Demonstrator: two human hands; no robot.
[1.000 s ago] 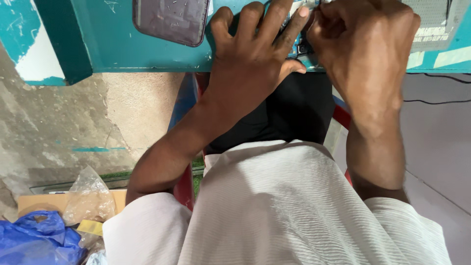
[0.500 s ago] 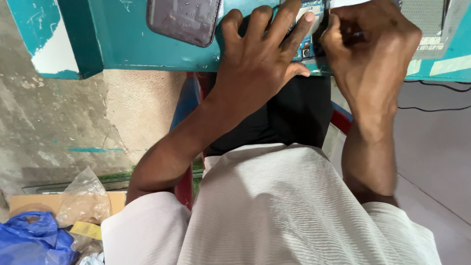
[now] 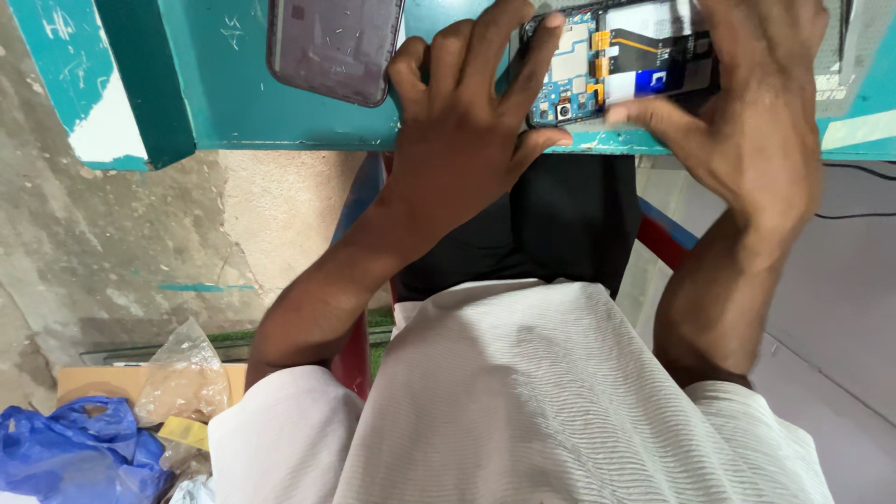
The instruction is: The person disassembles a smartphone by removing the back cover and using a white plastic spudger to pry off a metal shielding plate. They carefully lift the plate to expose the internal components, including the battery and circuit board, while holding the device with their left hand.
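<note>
Both hands' fingers spread, left hand (image 3: 467, 140) and right hand (image 3: 747, 121) seemingly gripping opened phone (image 3: 607, 65).

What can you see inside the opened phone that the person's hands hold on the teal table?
Inside the opened phone: a blue circuit board, orange flex strips and a small round camera lens. The left hand and right hand cover its two ends, so the rest is hidden.

A single head-worn camera looks steeply down from just above the person's chest, close enough that the white shirt fills the lower half of the view. It faces forward and down to the near edge of the teal desk (image 3: 233, 103) along the top, with the floor (image 3: 112, 243) at the left. No second view shares the scene.
</note>
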